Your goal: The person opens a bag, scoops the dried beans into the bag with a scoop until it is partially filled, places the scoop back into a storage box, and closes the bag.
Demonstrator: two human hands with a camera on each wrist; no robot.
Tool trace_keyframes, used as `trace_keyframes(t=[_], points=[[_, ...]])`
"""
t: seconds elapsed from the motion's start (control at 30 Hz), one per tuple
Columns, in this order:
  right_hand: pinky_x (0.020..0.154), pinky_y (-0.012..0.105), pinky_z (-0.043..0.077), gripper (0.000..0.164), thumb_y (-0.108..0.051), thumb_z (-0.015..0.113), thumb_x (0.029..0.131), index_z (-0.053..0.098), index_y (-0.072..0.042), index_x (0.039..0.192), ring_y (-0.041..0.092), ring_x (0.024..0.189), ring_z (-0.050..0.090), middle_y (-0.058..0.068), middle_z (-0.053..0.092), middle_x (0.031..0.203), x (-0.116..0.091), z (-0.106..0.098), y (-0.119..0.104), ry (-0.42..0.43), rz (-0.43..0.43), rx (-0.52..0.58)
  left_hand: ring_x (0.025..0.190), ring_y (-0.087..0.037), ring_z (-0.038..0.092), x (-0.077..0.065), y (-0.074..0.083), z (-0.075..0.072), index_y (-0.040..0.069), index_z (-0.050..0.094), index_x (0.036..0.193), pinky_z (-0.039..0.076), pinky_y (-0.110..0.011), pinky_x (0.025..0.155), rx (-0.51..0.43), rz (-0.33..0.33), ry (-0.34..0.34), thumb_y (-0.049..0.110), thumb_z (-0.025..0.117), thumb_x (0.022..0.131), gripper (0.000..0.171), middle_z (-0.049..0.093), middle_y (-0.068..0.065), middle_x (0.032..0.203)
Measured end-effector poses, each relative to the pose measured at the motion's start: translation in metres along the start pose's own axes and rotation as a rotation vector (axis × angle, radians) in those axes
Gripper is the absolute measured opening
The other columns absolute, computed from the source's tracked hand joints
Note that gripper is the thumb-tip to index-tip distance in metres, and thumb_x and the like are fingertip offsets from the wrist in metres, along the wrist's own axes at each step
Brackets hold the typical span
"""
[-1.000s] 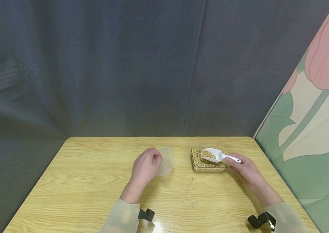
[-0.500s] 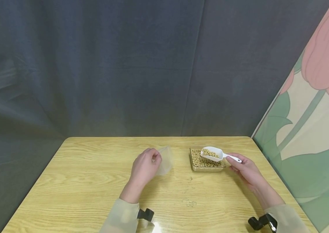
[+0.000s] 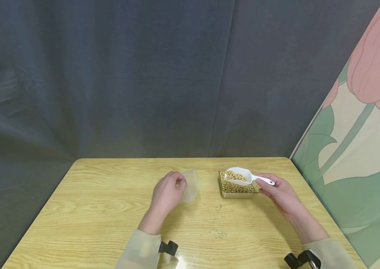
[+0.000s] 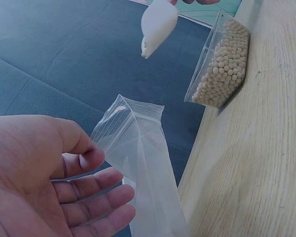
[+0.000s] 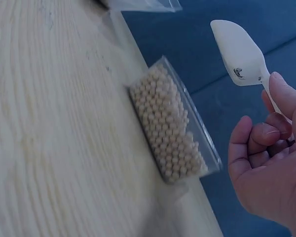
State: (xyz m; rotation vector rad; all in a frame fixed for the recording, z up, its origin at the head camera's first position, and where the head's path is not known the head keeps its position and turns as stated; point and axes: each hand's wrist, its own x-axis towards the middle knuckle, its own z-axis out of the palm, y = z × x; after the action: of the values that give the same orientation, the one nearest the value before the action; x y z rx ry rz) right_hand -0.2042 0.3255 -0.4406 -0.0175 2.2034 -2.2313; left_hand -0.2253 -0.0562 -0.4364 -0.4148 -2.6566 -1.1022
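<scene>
My left hand (image 3: 169, 189) pinches the top edge of a clear zip-lock bag (image 3: 191, 186) between thumb and forefinger. In the left wrist view the bag (image 4: 150, 168) stands upright with its mouth parted at the top, and the other fingers lie loosely beside it. My right hand (image 3: 281, 192) grips the handle of a white scoop (image 3: 248, 175), which carries a heap of soybeans (image 3: 236, 175). The scoop is held level above a clear rectangular container (image 3: 238, 195) full of soybeans. In the right wrist view the scoop's underside (image 5: 239, 52) shows, raised above the container's rim.
The wooden table (image 3: 102, 209) has dark scuff marks in front of the container. A dark curtain (image 3: 143, 82) hangs behind its far edge. On the right is a cloth with a flower print (image 3: 371, 157).
My right hand has lifted the scoop of soybeans slightly and shifted it left over the container. The left hand and the bag have stayed in place.
</scene>
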Motion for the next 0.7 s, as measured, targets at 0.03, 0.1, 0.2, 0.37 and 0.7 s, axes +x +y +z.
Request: trace_keyframes(t=[0.03,0.1,0.2,0.37,0.7], points=[[0.087,0.025,0.059,0.020,-0.006,0.067,0.110,0.083,-0.018,0.110,0.006,0.093,0.068,-0.007,0.075,0.106,0.000,0.003,-0.001,-0.002,-0.002,0.000,0.074,-0.014,0.057,0.000,0.000,0.000,0.009,0.076,0.100,0.055,-0.039,0.073,0.000,0.000,0.000,0.014,0.062,0.109,0.018,0.072,-0.003,0.101],[0.087,0.024,0.058,0.019,-0.006,0.067,0.110,0.083,-0.017,0.111,0.007,0.094,0.067,-0.007,0.075,0.106,-0.001,0.009,-0.003,-0.006,-0.003,-0.004,0.075,-0.014,0.057,0.000,0.000,0.000,0.009,0.076,0.100,0.055,-0.039,0.074,0.000,0.001,-0.002,0.014,0.062,0.109,0.018,0.072,-0.004,0.102],[0.087,0.025,0.058,0.015,-0.007,0.068,0.109,0.082,-0.013,0.113,0.008,0.096,0.068,-0.005,0.075,0.108,-0.001,0.017,-0.005,-0.010,0.001,-0.018,0.074,-0.014,0.057,0.000,0.000,0.000,0.008,0.076,0.100,0.055,-0.039,0.073,0.002,0.006,0.001,0.014,0.062,0.109,0.018,0.072,-0.004,0.102],[0.089,0.027,0.057,0.014,-0.012,0.070,0.109,0.080,-0.008,0.118,0.010,0.099,0.066,-0.005,0.074,0.109,0.001,0.031,-0.009,-0.015,0.010,-0.091,0.072,-0.014,0.056,0.000,0.001,-0.001,0.008,0.076,0.099,0.055,-0.038,0.071,0.002,0.017,0.007,0.013,0.061,0.108,0.018,0.072,-0.004,0.100],[0.089,0.031,0.058,0.016,-0.012,0.076,0.106,0.079,-0.003,0.118,0.013,0.096,0.065,-0.004,0.071,0.106,0.007,0.065,-0.005,-0.034,0.001,-0.111,0.074,-0.014,0.058,0.000,0.001,-0.001,0.009,0.075,0.096,0.055,-0.038,0.072,0.010,0.007,0.014,0.013,0.062,0.107,0.017,0.071,-0.003,0.097]])
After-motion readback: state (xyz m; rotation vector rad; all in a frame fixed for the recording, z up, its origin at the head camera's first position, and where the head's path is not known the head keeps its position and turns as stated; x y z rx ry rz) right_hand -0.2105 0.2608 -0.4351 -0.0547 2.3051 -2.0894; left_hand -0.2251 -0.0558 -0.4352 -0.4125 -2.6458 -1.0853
